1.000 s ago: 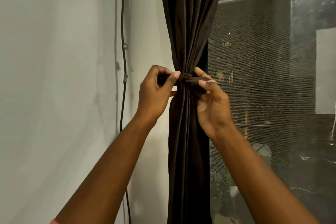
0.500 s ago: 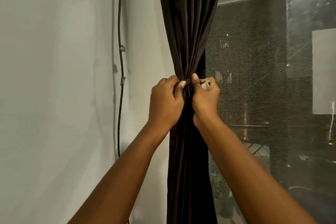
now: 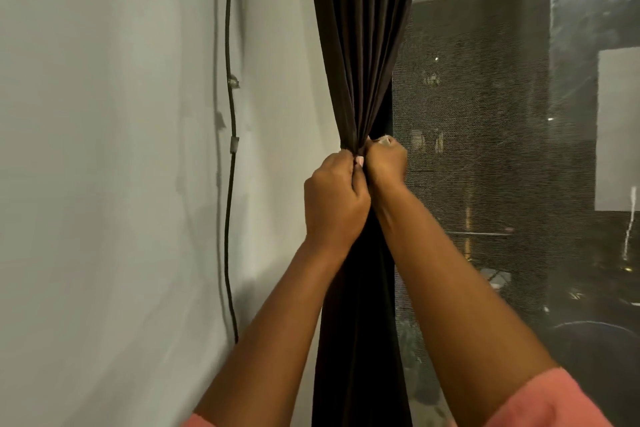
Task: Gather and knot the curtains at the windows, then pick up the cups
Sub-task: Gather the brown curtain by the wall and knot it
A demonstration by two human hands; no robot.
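A dark brown curtain (image 3: 360, 45) hangs gathered into a narrow bunch beside the window. Its folds pinch together at a tight waist at mid-height. My left hand (image 3: 334, 199) grips that waist from the left with curled fingers. My right hand (image 3: 386, 163) grips it from the right, fist closed on the cloth, knuckles against the left hand. The knot itself is hidden behind both hands. Below them the curtain (image 3: 360, 340) falls straight down. No cups are in view.
A pale wall (image 3: 104, 184) fills the left side, with a black cable (image 3: 230, 184) clipped down it. To the right is a dark mesh window screen (image 3: 467, 114) and glass with reflections.
Both hands have closed in from either side of the knot until they touch, and they now clench the gathered cloth tightly. They sit slightly lower than before.
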